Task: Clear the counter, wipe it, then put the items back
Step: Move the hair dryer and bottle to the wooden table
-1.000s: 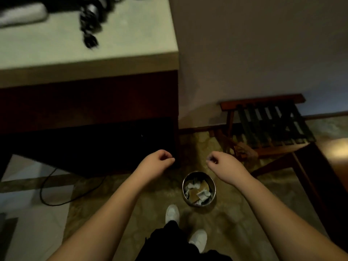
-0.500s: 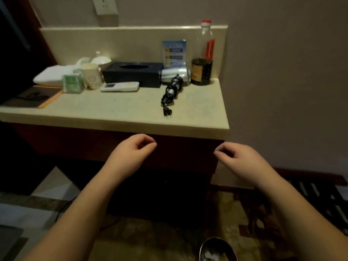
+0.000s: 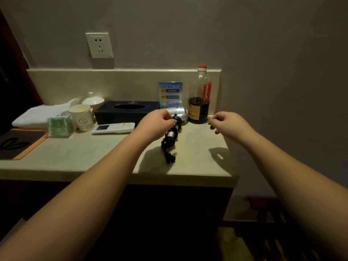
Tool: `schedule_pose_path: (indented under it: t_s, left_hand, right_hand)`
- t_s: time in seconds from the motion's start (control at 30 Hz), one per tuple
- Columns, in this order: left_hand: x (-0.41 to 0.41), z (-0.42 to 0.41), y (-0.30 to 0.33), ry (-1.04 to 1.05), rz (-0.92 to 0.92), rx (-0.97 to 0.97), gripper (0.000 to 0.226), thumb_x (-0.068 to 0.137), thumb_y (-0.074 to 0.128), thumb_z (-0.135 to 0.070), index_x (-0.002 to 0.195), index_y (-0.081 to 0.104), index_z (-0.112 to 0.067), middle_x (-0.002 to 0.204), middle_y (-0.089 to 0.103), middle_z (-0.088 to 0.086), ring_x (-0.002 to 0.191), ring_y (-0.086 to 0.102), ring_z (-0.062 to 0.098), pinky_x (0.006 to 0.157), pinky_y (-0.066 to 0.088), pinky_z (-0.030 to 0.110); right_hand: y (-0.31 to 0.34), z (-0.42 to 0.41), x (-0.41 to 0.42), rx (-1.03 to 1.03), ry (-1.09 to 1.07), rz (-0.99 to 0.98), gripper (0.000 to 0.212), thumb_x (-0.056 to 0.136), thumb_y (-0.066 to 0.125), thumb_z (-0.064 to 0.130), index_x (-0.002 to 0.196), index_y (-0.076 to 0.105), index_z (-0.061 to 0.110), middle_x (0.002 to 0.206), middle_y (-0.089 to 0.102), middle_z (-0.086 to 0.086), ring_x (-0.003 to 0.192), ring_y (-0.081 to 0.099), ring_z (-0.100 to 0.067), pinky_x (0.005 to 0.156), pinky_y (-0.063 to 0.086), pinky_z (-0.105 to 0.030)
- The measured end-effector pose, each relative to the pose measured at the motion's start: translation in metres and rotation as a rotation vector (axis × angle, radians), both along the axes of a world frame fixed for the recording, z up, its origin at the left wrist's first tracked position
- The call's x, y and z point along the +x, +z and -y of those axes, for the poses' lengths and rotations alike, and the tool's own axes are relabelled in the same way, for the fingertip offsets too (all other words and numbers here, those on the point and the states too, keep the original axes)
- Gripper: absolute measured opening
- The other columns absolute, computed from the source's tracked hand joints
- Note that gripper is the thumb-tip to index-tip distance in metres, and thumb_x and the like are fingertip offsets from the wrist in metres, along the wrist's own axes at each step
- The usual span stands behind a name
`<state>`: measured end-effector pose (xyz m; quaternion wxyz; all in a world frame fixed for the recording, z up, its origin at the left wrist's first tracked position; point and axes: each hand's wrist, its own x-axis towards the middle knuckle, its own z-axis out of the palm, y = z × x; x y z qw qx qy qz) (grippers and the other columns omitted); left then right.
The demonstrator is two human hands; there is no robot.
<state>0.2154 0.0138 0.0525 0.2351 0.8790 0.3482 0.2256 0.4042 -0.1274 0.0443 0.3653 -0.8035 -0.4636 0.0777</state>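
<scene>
A beige counter [image 3: 94, 157] carries a silver hair dryer [image 3: 179, 112] with a bundled black cord [image 3: 170, 136], a dark bottle [image 3: 199, 108] with a red cap, a blue card [image 3: 170, 95], a dark tissue box [image 3: 116, 115], a white remote [image 3: 113, 128], a paper cup [image 3: 82, 117], a green packet [image 3: 59, 126] and a folded white towel [image 3: 37, 115]. My left hand [image 3: 156, 125] hovers with loosely curled fingers right beside the dryer's handle, holding nothing. My right hand [image 3: 228, 125], also loosely curled, hangs over the counter's right end near the bottle.
A dark tray [image 3: 18, 144] with an orange edge lies at the counter's left end. A white lidded cup [image 3: 93, 100] stands behind the paper cup. A wall socket [image 3: 99, 45] sits above the backsplash. A wooden luggage rack [image 3: 282, 223] stands low on the right.
The view has lifted from the floor and waste bin up to the counter. Both hands have risen and reached forward over the counter, keeping the same loose curl.
</scene>
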Motion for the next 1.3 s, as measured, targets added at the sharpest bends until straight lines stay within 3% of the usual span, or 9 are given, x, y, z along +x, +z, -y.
schedule_pose_path:
  t_s: [0.13, 0.2, 0.3, 0.4, 0.6, 0.77, 0.97, 1.13, 1.3]
  left_hand:
    - [0.047, -0.034, -0.01, 0.034, -0.094, -0.084, 0.009, 0.089, 0.058, -0.031, 0.086, 0.057, -0.022, 0.084, 0.061, 0.001, 0.073, 0.058, 0.014, 0.053, 0.04, 0.026]
    - [0.063, -0.047, -0.017, 0.055, -0.162, -0.13, 0.023, 0.088, 0.059, -0.033, 0.101, 0.058, -0.014, 0.093, 0.061, 0.007, 0.079, 0.06, 0.019, 0.057, 0.042, 0.028]
    - [0.076, -0.061, -0.026, 0.08, -0.258, -0.191, 0.043, 0.088, 0.06, -0.044, 0.116, 0.051, -0.013, 0.105, 0.059, 0.01, 0.086, 0.06, 0.021, 0.063, 0.046, 0.029]
    - [0.086, -0.068, -0.035, 0.095, -0.363, -0.182, 0.047, 0.089, 0.054, -0.055, 0.107, 0.056, -0.012, 0.087, 0.062, 0.006, 0.078, 0.059, 0.019, 0.06, 0.042, 0.029]
    - [0.096, -0.075, -0.044, 0.098, -0.373, -0.288, 0.037, 0.084, 0.06, -0.056, 0.074, 0.055, -0.021, 0.069, 0.063, 0.001, 0.065, 0.06, 0.016, 0.054, 0.04, 0.029]
    - [0.099, -0.077, -0.041, 0.06, -0.416, -0.279, 0.023, 0.085, 0.064, -0.035, 0.075, 0.05, -0.021, 0.081, 0.061, 0.003, 0.075, 0.059, 0.018, 0.066, 0.047, 0.028]
    - [0.096, -0.075, -0.044, 0.099, -0.356, -0.284, 0.021, 0.083, 0.063, -0.038, 0.086, 0.06, -0.017, 0.079, 0.064, 0.002, 0.073, 0.061, 0.016, 0.058, 0.043, 0.027]
    - [0.085, -0.067, -0.031, 0.09, -0.221, -0.368, 0.034, 0.081, 0.064, -0.042, 0.099, 0.059, -0.014, 0.083, 0.066, 0.006, 0.074, 0.065, 0.02, 0.057, 0.045, 0.029]
    - [0.064, -0.047, 0.009, 0.025, 0.063, -0.301, 0.028, 0.076, 0.065, -0.034, 0.096, 0.062, -0.015, 0.083, 0.066, 0.007, 0.076, 0.064, 0.023, 0.064, 0.049, 0.033]
  right_hand:
    - [0.005, -0.046, 0.028, 0.026, -0.117, 0.022, 0.011, 0.091, 0.05, 0.027, 0.087, 0.059, 0.023, 0.091, 0.067, -0.002, 0.076, 0.063, -0.015, 0.059, 0.045, -0.027]
    - [0.005, -0.066, 0.042, 0.018, -0.172, 0.08, 0.014, 0.092, 0.05, 0.031, 0.099, 0.056, 0.02, 0.099, 0.063, -0.003, 0.076, 0.058, -0.013, 0.056, 0.042, -0.028]
    - [0.008, -0.091, 0.06, -0.011, -0.205, 0.132, 0.04, 0.093, 0.052, 0.039, 0.124, 0.05, 0.016, 0.122, 0.054, -0.006, 0.093, 0.057, -0.019, 0.067, 0.046, -0.03]
    - [0.015, -0.109, 0.072, 0.038, -0.204, -0.001, 0.058, 0.091, 0.055, 0.046, 0.137, 0.04, 0.014, 0.134, 0.052, -0.007, 0.112, 0.055, -0.023, 0.077, 0.046, -0.033]
    - [0.02, -0.126, 0.079, 0.162, -0.222, -0.296, 0.049, 0.088, 0.057, 0.053, 0.121, 0.05, 0.018, 0.112, 0.062, -0.003, 0.08, 0.059, -0.012, 0.057, 0.041, -0.027]
    - [0.024, -0.125, 0.083, 0.139, -0.143, -0.421, 0.05, 0.088, 0.058, 0.052, 0.127, 0.052, 0.02, 0.109, 0.061, 0.0, 0.083, 0.059, -0.012, 0.065, 0.041, -0.03]
    - [0.031, -0.124, 0.081, 0.179, -0.095, -0.384, 0.023, 0.094, 0.054, 0.038, 0.108, 0.06, 0.021, 0.096, 0.068, 0.0, 0.075, 0.06, -0.013, 0.064, 0.043, -0.028]
    - [0.032, -0.118, 0.075, 0.238, -0.117, -0.248, 0.018, 0.097, 0.048, 0.039, 0.102, 0.056, 0.025, 0.093, 0.065, 0.004, 0.081, 0.059, -0.011, 0.061, 0.044, -0.025]
    - [0.063, -0.082, 0.073, 0.458, -0.075, -0.333, 0.012, 0.095, 0.053, 0.036, 0.093, 0.062, 0.028, 0.091, 0.069, 0.005, 0.088, 0.065, -0.013, 0.067, 0.047, -0.026]
